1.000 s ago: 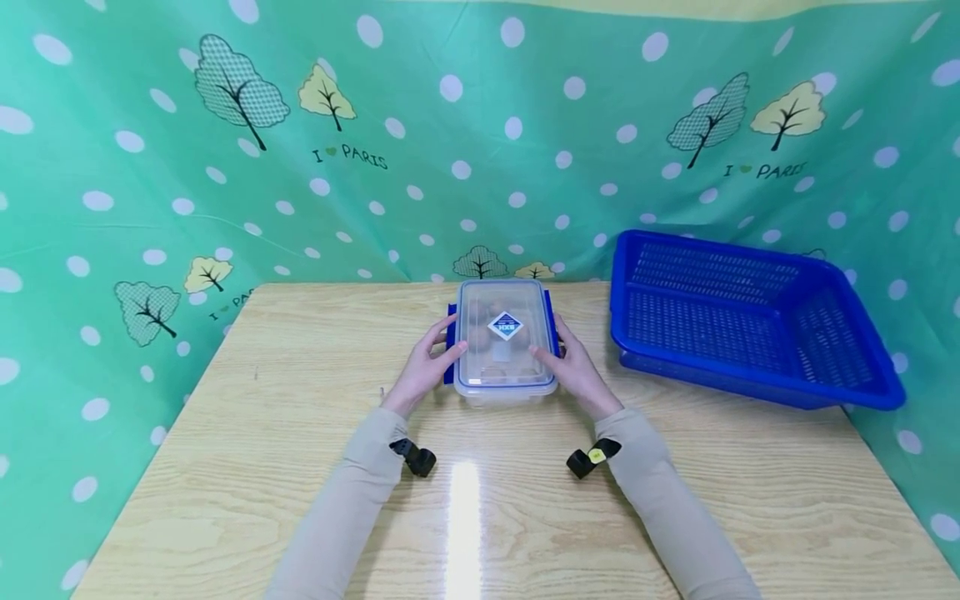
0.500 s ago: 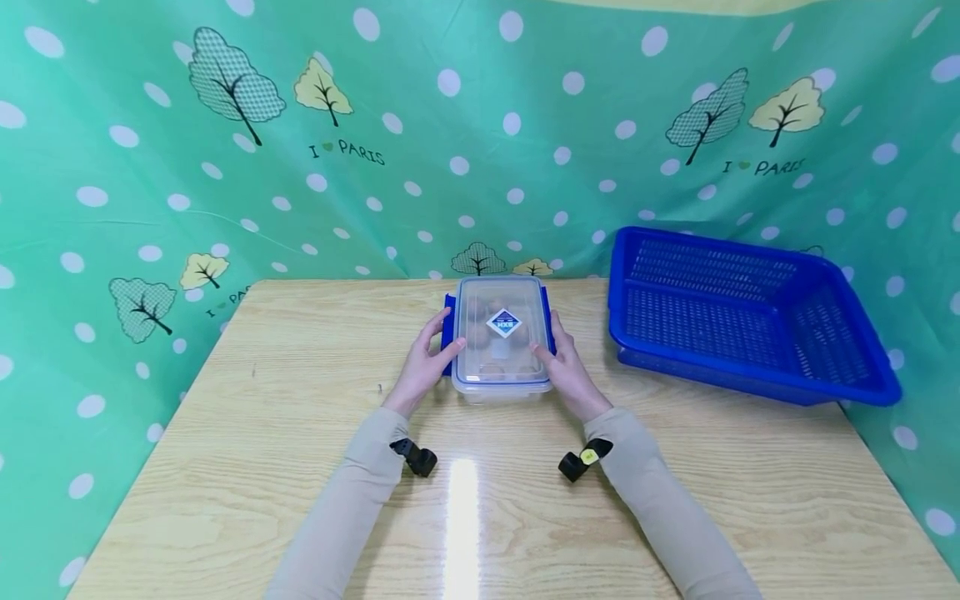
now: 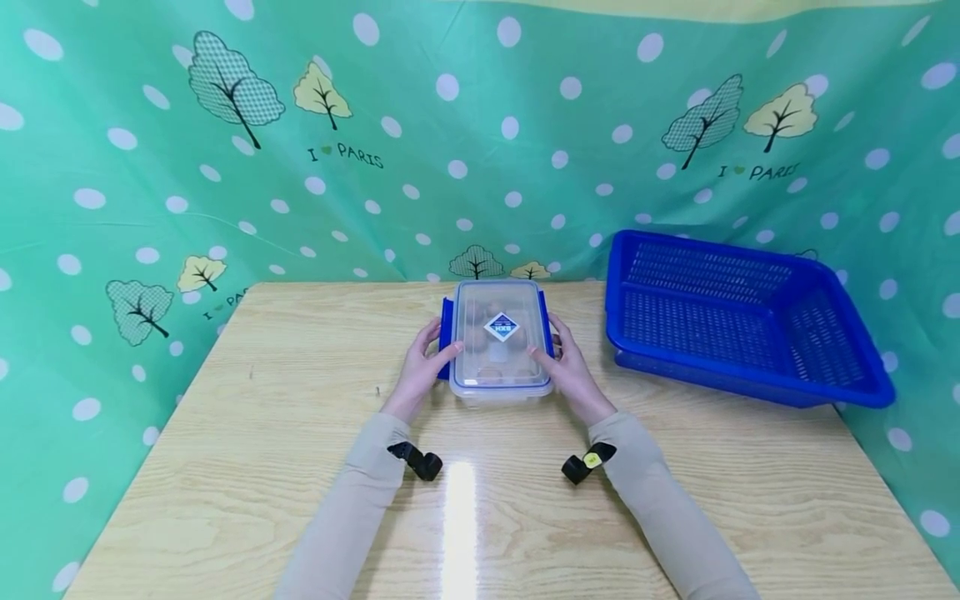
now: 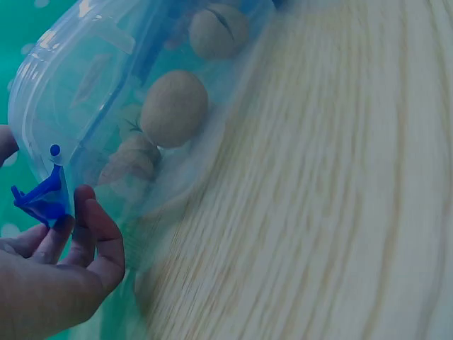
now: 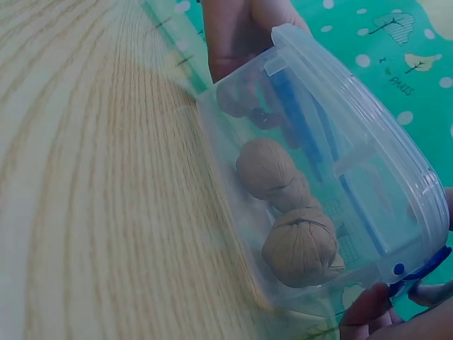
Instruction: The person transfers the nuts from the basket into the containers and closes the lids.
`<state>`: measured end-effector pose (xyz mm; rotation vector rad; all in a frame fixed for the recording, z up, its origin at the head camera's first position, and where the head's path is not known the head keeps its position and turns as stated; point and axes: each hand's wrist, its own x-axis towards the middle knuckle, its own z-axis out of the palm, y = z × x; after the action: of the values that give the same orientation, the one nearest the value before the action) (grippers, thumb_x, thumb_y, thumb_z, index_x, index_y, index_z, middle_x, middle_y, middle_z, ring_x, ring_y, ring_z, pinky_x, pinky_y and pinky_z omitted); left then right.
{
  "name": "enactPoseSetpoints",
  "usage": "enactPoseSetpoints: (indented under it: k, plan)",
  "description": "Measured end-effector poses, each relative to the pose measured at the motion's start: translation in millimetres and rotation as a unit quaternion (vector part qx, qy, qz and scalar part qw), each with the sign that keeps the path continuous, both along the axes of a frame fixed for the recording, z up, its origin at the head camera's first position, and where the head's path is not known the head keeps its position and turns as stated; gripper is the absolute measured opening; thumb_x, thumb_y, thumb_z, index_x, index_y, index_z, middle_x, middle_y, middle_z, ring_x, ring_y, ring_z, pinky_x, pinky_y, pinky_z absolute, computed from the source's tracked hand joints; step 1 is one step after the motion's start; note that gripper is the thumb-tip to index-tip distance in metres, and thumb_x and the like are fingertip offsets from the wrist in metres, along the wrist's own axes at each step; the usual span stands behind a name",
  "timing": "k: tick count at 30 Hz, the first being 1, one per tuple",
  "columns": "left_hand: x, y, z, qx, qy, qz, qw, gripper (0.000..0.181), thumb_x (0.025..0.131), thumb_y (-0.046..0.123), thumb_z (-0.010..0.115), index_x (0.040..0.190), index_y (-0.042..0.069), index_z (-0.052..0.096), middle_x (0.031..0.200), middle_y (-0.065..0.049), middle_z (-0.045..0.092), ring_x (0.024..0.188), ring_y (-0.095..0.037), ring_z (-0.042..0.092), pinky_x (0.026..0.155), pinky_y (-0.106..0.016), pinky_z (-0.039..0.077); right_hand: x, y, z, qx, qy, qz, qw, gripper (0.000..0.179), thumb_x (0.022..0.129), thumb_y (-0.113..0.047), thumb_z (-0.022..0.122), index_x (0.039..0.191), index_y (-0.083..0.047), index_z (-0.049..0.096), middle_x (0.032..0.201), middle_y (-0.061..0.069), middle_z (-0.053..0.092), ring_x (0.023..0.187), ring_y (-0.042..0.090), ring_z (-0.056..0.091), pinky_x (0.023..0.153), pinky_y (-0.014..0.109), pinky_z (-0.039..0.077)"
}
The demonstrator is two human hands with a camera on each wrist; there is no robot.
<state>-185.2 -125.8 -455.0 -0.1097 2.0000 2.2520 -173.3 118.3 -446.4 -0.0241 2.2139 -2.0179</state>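
Note:
A clear plastic food container with a blue seal line and blue side clips stands on the table. A blue and white diamond label is on its lid. Several brown balls, some creased, show through its walls. My left hand grips the left side, thumb on the lid edge and fingers by the blue clip, which sticks outward. On the opposite side my right hand holds the container, thumb on the lid. Its fingertips are near the right clip, partly hidden in the head view.
A blue perforated plastic basket stands at the back right of the wooden table. Behind the table hangs a green dotted cloth, close to the container's far end.
The left fingers have shifted slightly toward me along the clip, and that clip stands out a little further. The container and right hand keep nearly the same place.

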Motion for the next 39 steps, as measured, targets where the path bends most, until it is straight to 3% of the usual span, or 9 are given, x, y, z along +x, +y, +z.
enactPoseSetpoints:
  k: [2, 6, 8, 13, 19, 23, 27, 32, 39]
  plan:
    - [-0.7, -1.1, -1.6, 0.083, -0.023, 0.0, 0.9963, 0.065, 0.096, 0.018, 0.06, 0.152, 0.01, 0.028, 0.15, -0.012, 0.033, 0.131, -0.031, 0.039, 0.105, -0.041, 0.036, 0.0, 1, -0.1, 0.002, -0.001, 0.001, 1.0, 0.075, 0.098, -0.02, 0.058, 0.156, -0.02, 0.011, 0.141, 0.019, 0.031, 0.122, 0.033, 0.037, 0.103, 0.05, 0.034]
    - [-3.3, -5.9, -0.4, 0.225, -0.062, -0.008, 0.9723, 0.05, 0.102, 0.023, 0.045, 0.148, 0.007, 0.033, 0.147, -0.011, 0.038, 0.129, -0.026, 0.039, 0.106, -0.039, 0.032, -0.6, 1, 0.7, 0.0, 0.0, -0.001, 1.0, 0.075, 0.097, -0.02, 0.059, 0.156, -0.02, 0.012, 0.141, 0.019, 0.031, 0.121, 0.033, 0.037, 0.103, 0.05, 0.034]
    - [-5.4, -9.3, 2.5, 0.25, -0.07, -0.02, 0.9654, 0.048, 0.104, 0.026, 0.04, 0.147, 0.005, 0.035, 0.146, -0.011, 0.038, 0.127, -0.024, 0.04, 0.105, -0.037, 0.032, -1.0, 1, 1.3, 0.001, -0.001, -0.002, 1.0, 0.075, 0.097, -0.02, 0.059, 0.156, -0.02, 0.012, 0.141, 0.019, 0.031, 0.121, 0.032, 0.037, 0.102, 0.049, 0.035]
    - [-10.0, -16.1, 10.2, 0.25, -0.072, -0.049, 0.9644, 0.051, 0.104, 0.03, 0.035, 0.146, -0.001, 0.033, 0.143, -0.013, 0.039, 0.126, -0.025, 0.04, 0.106, -0.035, 0.031, -1.1, 1, 1.4, 0.003, -0.001, -0.007, 1.0, 0.075, 0.096, -0.018, 0.06, 0.156, -0.018, 0.014, 0.139, 0.019, 0.033, 0.12, 0.032, 0.039, 0.101, 0.049, 0.036]
    - [-8.9, -14.6, 18.0, 0.205, -0.056, -0.052, 0.9758, 0.048, 0.103, 0.022, 0.039, 0.142, -0.006, 0.036, 0.137, -0.014, 0.044, 0.119, -0.026, 0.046, 0.106, -0.038, 0.032, 0.1, 2, 1.7, 0.0, 0.003, -0.006, 1.0, 0.075, 0.096, -0.019, 0.06, 0.156, -0.017, 0.014, 0.139, 0.019, 0.034, 0.12, 0.032, 0.04, 0.102, 0.049, 0.036]
    - [-3.0, -4.0, 22.5, 0.064, -0.006, -0.036, 0.9973, 0.05, 0.098, 0.015, 0.052, 0.144, -0.002, 0.039, 0.141, -0.015, 0.043, 0.118, -0.027, 0.05, 0.101, -0.039, 0.04, 0.5, 2, 2.4, -0.004, -0.001, -0.004, 1.0, 0.076, 0.097, -0.02, 0.06, 0.156, -0.019, 0.013, 0.142, 0.018, 0.033, 0.124, 0.033, 0.038, 0.105, 0.05, 0.034]
    - [2.9, 7.7, 20.9, -0.07, 0.028, -0.011, 0.9971, 0.063, 0.091, 0.01, 0.063, 0.148, 0.004, 0.036, 0.145, -0.014, 0.039, 0.121, -0.033, 0.048, 0.095, -0.043, 0.046, 1.1, 2, 2.9, -0.005, -0.001, -0.002, 1.0, 0.076, 0.097, -0.023, 0.06, 0.156, -0.021, 0.012, 0.144, 0.018, 0.031, 0.126, 0.033, 0.036, 0.106, 0.051, 0.032]
    - [7.7, 17.7, 17.4, -0.103, 0.048, 0.025, 0.9932, 0.068, 0.085, 0.003, 0.067, 0.147, 0.004, 0.038, 0.146, -0.014, 0.035, 0.12, -0.036, 0.045, 0.093, -0.045, 0.046, 2.6, 2, 2.1, 0.0, 0.002, 0.003, 1.0, 0.078, 0.097, -0.023, 0.06, 0.156, -0.02, 0.01, 0.145, 0.019, 0.029, 0.128, 0.035, 0.035, 0.106, 0.052, 0.032]
    - [9.5, 21.8, 12.8, -0.092, 0.073, 0.06, 0.9913, 0.064, 0.084, -0.001, 0.067, 0.144, 0.003, 0.043, 0.144, -0.013, 0.038, 0.115, -0.031, 0.046, 0.09, -0.039, 0.048, 2.3, 2, 2.4, 0.038, 0.007, 0.016, 0.9991, 0.079, 0.097, -0.031, 0.057, 0.156, -0.021, 0.006, 0.149, 0.017, 0.022, 0.134, 0.037, 0.03, 0.106, 0.054, 0.03]
